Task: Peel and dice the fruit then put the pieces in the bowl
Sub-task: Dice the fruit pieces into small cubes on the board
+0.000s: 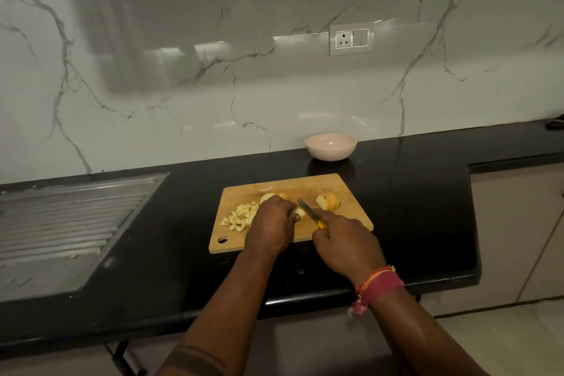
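A wooden cutting board (351, 214) lies on the black counter. On its left part sits a pile of pale diced fruit (239, 216). My left hand (271, 224) holds a small fruit piece (299, 211) down on the board with curled fingers. My right hand (345, 241) grips a yellow-handled knife (308, 210), its blade angled up-left beside that piece. A sliced fruit section (329, 200) stands at the board's right, and other pale pieces (268, 196) lie just behind my left hand. The pink bowl (331, 146) stands behind the board by the wall, with nothing visible in it.
A steel sink drainboard (70, 217) fills the counter's left side. The black counter (427, 207) ends in a rounded front edge, with a step at the far right. A wall socket (351, 38) sits on the marble backsplash. A thin slice (265, 188) lies near the board's back edge.
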Action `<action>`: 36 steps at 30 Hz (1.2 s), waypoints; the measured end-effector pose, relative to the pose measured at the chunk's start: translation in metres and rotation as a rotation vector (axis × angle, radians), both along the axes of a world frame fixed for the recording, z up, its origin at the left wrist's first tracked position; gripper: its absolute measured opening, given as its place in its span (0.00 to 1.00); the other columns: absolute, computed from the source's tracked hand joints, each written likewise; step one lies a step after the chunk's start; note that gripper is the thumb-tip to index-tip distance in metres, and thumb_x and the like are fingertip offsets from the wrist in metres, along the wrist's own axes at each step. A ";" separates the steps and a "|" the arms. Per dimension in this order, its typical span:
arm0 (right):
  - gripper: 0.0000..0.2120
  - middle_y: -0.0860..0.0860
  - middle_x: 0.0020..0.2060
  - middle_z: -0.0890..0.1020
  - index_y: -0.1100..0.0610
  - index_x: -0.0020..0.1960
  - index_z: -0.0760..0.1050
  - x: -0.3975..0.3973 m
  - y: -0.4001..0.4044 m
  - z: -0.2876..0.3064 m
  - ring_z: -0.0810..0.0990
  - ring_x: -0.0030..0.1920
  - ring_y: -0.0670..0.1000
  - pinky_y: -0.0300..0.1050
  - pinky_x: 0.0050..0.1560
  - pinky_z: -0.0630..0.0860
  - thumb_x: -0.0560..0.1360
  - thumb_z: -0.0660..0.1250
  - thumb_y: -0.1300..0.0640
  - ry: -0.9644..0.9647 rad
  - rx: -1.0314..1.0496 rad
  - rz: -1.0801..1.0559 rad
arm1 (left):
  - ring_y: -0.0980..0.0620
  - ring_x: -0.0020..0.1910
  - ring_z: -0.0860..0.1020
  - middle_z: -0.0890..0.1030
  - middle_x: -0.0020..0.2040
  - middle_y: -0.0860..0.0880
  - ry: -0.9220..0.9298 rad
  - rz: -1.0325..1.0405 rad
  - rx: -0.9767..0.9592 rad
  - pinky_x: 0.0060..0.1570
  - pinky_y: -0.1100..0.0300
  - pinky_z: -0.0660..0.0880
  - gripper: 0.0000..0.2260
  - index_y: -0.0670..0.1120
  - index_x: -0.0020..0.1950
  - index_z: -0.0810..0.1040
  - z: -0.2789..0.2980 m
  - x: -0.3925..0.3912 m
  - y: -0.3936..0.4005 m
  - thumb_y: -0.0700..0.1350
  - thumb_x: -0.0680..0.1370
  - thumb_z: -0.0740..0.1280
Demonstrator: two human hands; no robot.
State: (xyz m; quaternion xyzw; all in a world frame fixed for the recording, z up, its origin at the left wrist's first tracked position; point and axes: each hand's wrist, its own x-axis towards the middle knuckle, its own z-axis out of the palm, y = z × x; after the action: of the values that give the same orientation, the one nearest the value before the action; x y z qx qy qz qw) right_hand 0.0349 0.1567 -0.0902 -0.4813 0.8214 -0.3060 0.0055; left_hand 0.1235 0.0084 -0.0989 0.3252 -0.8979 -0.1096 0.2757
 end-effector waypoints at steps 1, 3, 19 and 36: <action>0.24 0.47 0.41 0.80 0.39 0.75 0.66 0.003 -0.001 0.000 0.78 0.39 0.46 0.41 0.33 0.71 0.80 0.58 0.50 0.002 -0.005 0.010 | 0.50 0.50 0.78 0.82 0.53 0.47 -0.008 0.004 0.004 0.51 0.55 0.75 0.10 0.47 0.59 0.85 0.000 -0.001 -0.001 0.47 0.81 0.69; 0.24 0.47 0.41 0.81 0.39 0.75 0.66 0.007 -0.004 -0.001 0.78 0.39 0.47 0.42 0.34 0.73 0.79 0.58 0.50 0.005 -0.002 0.012 | 0.51 0.49 0.79 0.82 0.52 0.48 -0.024 0.012 0.024 0.49 0.56 0.76 0.10 0.47 0.60 0.85 0.001 -0.003 -0.003 0.47 0.81 0.70; 0.27 0.48 0.39 0.78 0.43 0.78 0.61 0.019 0.001 -0.005 0.77 0.38 0.49 0.45 0.36 0.73 0.79 0.56 0.48 0.107 0.088 0.013 | 0.53 0.46 0.80 0.85 0.50 0.50 0.013 0.050 0.046 0.47 0.59 0.76 0.07 0.50 0.54 0.87 0.002 -0.008 -0.001 0.45 0.80 0.70; 0.25 0.49 0.42 0.81 0.42 0.76 0.64 0.025 -0.008 0.001 0.77 0.38 0.48 0.42 0.34 0.71 0.79 0.59 0.50 0.018 -0.009 0.031 | 0.50 0.54 0.79 0.80 0.57 0.47 0.024 0.038 0.058 0.56 0.55 0.76 0.11 0.49 0.63 0.84 -0.004 -0.002 -0.005 0.47 0.81 0.68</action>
State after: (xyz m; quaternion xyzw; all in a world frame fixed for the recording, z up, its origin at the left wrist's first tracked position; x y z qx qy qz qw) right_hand 0.0599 0.1484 -0.0891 -0.4969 0.8124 -0.3051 0.0006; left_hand 0.1219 0.0036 -0.1032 0.3486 -0.8847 -0.1343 0.2787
